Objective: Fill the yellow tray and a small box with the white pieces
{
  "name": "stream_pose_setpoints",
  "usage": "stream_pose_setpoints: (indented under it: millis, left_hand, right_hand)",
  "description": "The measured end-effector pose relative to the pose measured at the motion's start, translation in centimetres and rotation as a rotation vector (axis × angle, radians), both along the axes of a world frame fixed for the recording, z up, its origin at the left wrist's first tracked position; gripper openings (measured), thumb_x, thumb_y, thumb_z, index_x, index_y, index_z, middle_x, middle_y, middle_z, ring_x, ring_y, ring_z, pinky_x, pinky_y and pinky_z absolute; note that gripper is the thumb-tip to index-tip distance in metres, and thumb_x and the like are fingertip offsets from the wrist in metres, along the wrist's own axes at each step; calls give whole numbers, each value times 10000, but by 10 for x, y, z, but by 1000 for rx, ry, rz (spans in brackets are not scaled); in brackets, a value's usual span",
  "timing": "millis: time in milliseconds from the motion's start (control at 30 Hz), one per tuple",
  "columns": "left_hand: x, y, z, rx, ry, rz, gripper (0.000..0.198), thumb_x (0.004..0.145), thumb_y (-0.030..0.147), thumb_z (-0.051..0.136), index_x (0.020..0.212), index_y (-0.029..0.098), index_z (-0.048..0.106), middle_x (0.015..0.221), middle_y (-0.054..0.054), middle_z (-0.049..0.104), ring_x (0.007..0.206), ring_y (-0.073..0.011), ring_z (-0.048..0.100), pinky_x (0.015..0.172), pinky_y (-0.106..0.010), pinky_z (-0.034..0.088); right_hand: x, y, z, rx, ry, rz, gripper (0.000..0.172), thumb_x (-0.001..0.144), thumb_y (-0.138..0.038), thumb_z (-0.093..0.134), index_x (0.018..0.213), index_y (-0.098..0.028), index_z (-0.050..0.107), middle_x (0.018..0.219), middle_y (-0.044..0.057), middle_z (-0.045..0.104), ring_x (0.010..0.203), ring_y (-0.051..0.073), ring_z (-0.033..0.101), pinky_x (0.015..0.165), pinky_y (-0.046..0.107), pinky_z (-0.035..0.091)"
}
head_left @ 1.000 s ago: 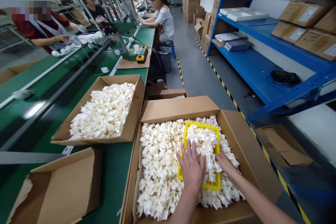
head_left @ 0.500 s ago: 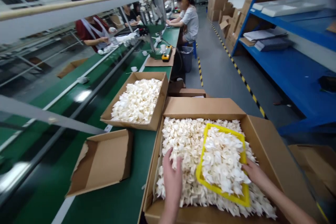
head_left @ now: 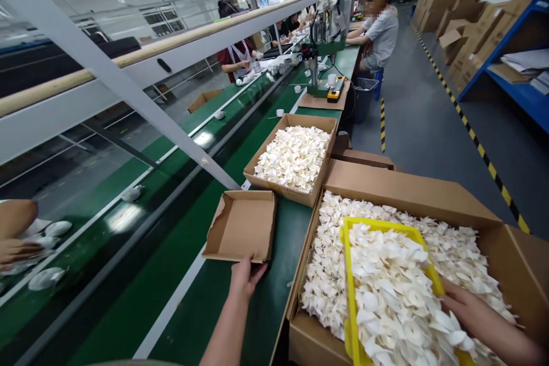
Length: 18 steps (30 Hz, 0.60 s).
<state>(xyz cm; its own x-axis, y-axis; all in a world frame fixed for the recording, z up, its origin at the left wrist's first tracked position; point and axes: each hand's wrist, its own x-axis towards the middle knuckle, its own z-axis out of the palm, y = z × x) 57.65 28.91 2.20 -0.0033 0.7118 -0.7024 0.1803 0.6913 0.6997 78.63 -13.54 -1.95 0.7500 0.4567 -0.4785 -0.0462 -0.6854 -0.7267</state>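
Note:
My left hand grips the near edge of a small empty cardboard tray lying on the green bench. Over on the right, my right hand holds the right rim of a yellow plastic basket heaped with white folded pieces. The basket rests tilted on top of the same white pieces filling a large cardboard box at the bench's near right.
A second box of white pieces sits farther along the green bench, beside a conveyor belt. A slanted metal strut crosses in front. Several seated people work farther down. Another person's hand is at the left edge.
My left hand left the white pieces and went left to the small empty tray's edge. The yellow basket has been raised and now stands fuller in view. My view swung left.

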Motion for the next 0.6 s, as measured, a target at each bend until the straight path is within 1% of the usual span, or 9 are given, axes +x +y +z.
stream_pose_setpoints:
  millis: [33, 100, 200, 267, 333, 400, 467, 533, 600]
  left_hand:
    - [-5, 3, 3, 9, -14, -10, 300, 845, 278, 567, 1121, 164, 537, 1030, -60, 603, 804, -164, 608, 661, -347, 547]
    - [-19, 8, 13, 36, -22, -21, 335, 844, 271, 569, 1160, 175, 515, 1046, -61, 598, 807, -168, 609, 661, -353, 548]
    - [-53, 12, 39, 74, -4, -20, 392, 834, 224, 575, 1212, 192, 477, 1043, -59, 596, 791, -167, 608, 641, -348, 549]
    - [-78, 14, 57, 116, 13, 1, 410, 819, 164, 569, 1215, 203, 468, 1033, -51, 596, 784, -166, 605, 627, -345, 552]
    - [-105, 14, 72, 167, 26, 46, 426, 795, 115, 560, 1197, 228, 475, 1029, -39, 600, 781, -171, 603, 608, -354, 559]
    - [-129, 13, 83, 212, 40, 114, 429, 771, 98, 557, 1166, 255, 494, 1044, -31, 600, 780, -174, 598, 596, -360, 567]
    - [-150, 13, 93, 249, 50, 183, 433, 749, 97, 563, 1134, 288, 518, 1086, -16, 591, 781, -166, 587, 600, -355, 570]
    - [-166, 11, 101, 276, 54, 234, 457, 724, 99, 575, 1113, 336, 535, 1127, 10, 583, 795, -167, 578, 598, -353, 570]
    - [-179, 10, 108, 286, 63, 275, 465, 697, 105, 584, 1078, 371, 559, 1143, 32, 586, 814, -185, 578, 575, -364, 570]
  right_hand:
    - [-1, 16, 10, 38, 61, 46, 317, 690, -405, 503, 889, -250, 695, 606, 27, 647, 636, 231, 613, 591, 279, 498]
    - [-4, 49, 26, 90, 165, 130, 314, 742, -369, 475, 953, -243, 671, 660, 21, 650, 666, 215, 610, 568, 259, 480]
    - [-10, 100, 41, 66, 195, 238, 330, 793, -320, 414, 1026, -205, 618, 721, 23, 646, 623, 183, 590, 497, 238, 438]
    - [-16, 137, 47, 34, 168, 349, 355, 803, -279, 380, 1083, -183, 577, 791, 33, 659, 629, 176, 594, 484, 235, 428]
    - [-25, 175, 51, 41, 128, 459, 350, 807, -237, 374, 1100, -187, 559, 911, 39, 670, 748, 181, 619, 563, 234, 459]
    - [-36, 214, 54, 69, 101, 550, 291, 807, -209, 410, 1043, -200, 580, 987, 28, 667, 854, 187, 619, 652, 236, 472]
    - [-48, 252, 56, 83, 90, 639, 207, 820, -203, 453, 967, -197, 600, 954, 22, 673, 849, 185, 621, 671, 244, 474]
    - [-62, 287, 58, 80, 82, 735, 152, 853, -233, 497, 946, -175, 603, 890, 23, 663, 782, 171, 620, 651, 263, 485]
    - [-75, 319, 59, 79, 69, 813, 184, 881, -301, 536, 962, -149, 602, 882, 22, 641, 756, 157, 612, 662, 292, 504]
